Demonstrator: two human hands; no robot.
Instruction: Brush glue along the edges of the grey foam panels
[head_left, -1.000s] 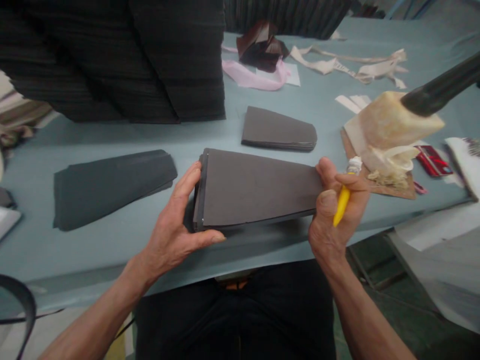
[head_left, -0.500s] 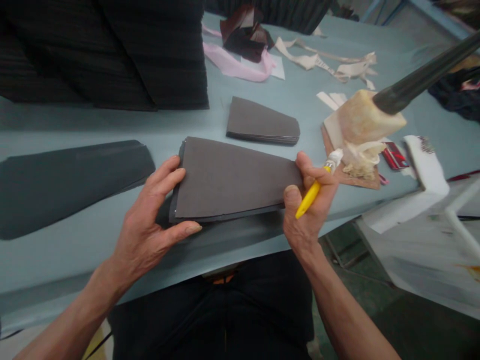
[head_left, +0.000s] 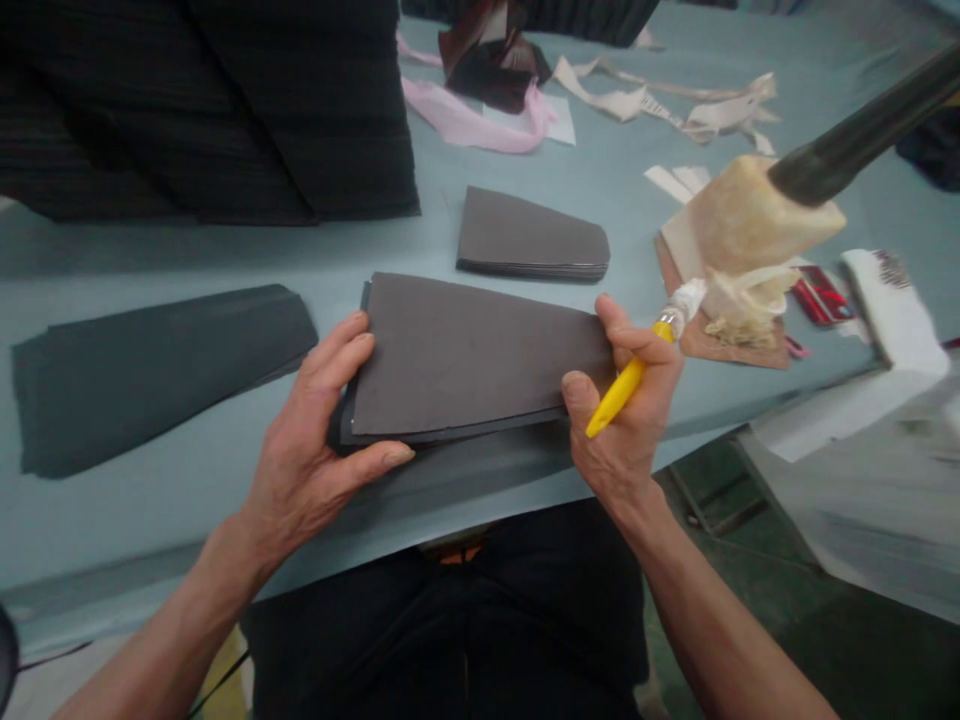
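Since the earlier frame, the grey tapered panel [head_left: 480, 355] has shifted left over the dark layer [head_left: 347, 428], narrowing the strip exposed at its left end. We judge the two nearly lined up, though dark margins remain uncovered at the left and near edges. The panel looks matte and almost flat, at the table's [head_left: 150, 525] near side. Our left hand [head_left: 304, 430] clasps its wide left end; our right hand [head_left: 626, 410] clasps the narrow right end, a yellow-handled brush [head_left: 621, 392] gripped in its fingers too.
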